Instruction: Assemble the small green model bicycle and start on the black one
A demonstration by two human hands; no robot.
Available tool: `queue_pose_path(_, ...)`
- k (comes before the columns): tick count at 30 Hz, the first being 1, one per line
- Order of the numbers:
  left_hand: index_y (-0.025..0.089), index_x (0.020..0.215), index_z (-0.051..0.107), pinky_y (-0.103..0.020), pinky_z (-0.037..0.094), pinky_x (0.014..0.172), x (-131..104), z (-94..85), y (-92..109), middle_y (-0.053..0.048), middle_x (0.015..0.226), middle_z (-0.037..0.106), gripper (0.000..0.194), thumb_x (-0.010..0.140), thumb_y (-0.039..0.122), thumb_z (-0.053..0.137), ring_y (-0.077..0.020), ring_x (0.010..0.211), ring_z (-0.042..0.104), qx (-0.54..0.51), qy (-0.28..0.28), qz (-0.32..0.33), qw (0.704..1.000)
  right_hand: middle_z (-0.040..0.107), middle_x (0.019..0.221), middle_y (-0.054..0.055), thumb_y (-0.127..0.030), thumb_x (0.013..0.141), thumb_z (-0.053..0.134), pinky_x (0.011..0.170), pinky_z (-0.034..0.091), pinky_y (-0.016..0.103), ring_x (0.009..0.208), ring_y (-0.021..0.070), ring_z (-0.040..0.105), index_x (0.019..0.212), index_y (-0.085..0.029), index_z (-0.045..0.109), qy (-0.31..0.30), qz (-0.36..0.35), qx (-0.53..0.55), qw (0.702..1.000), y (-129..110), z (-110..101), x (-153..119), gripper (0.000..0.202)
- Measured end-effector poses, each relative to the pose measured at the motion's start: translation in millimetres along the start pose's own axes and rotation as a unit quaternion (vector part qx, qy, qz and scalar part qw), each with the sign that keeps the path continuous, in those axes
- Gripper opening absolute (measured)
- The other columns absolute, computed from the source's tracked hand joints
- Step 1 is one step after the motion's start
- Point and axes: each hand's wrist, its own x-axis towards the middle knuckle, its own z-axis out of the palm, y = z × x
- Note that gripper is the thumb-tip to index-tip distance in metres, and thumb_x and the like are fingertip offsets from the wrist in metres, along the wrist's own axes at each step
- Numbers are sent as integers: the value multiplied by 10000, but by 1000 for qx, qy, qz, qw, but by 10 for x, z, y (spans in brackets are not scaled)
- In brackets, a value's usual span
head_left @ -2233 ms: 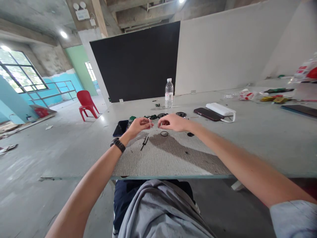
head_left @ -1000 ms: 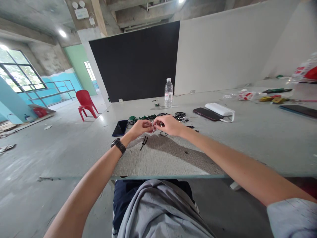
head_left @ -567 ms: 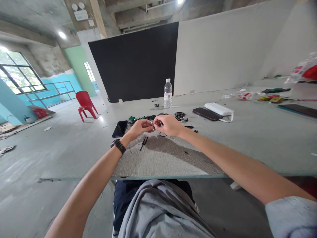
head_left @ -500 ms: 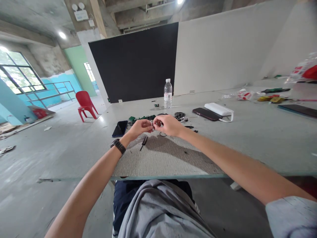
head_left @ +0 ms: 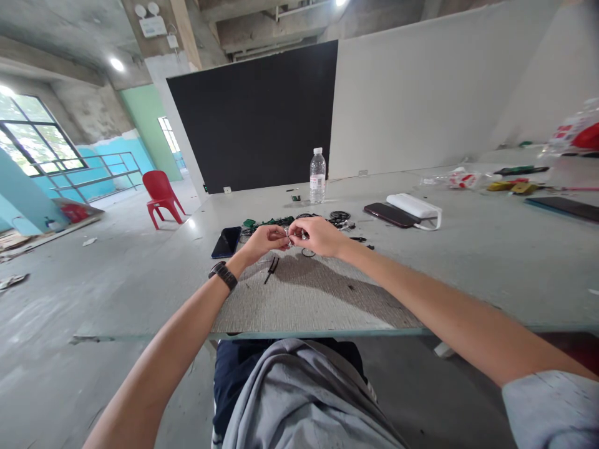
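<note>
My left hand (head_left: 266,243) and my right hand (head_left: 318,236) meet fingertip to fingertip above the table, both closed in a pinch. Between them shows a small pale, shiny bit, too small for me to name. Just behind my hands lie green and black pieces (head_left: 276,221) and a coil of black cable (head_left: 339,216). A dark forked piece (head_left: 271,270) rests on the textured mat (head_left: 299,305) nearer to me. Under my right hand a thin dark ring (head_left: 308,253) lies on the mat. Left of my left hand is a phone (head_left: 227,242).
A water bottle (head_left: 317,178) stands upright beyond my hands. To the right lie a dark phone (head_left: 390,215) and a white power bank (head_left: 412,206) with a short cable. Farther right are crumpled packaging (head_left: 463,178) and yellow pieces (head_left: 512,187). A red chair (head_left: 161,196) stands on the floor at left.
My right fingertips have shifted very slightly left against the left ones. Both hands otherwise keep their pinch in the same place, and the things on the table have not moved.
</note>
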Motion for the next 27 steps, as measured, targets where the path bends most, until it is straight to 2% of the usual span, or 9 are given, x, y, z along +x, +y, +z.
queue_pose_path(16,100,956,716,-340,568,838,-13,-6,11,-87,877,733,415,796,446,880,-148,793,693,-11,7,13,1000,710,938,79,-324,996,549,700,397,323,748,173,573,1016,-186,684,14,-31,-20,999,25,5,-4,194)
queue_pose_path(27,105,948,715,-334,578,822,-3,-10,-2,-83,876,733,411,791,446,881,-143,772,694,-4,7,7,1000,701,941,76,-318,990,549,691,382,332,744,176,563,981,-195,680,13,-21,-41,999,-5,3,-19,180)
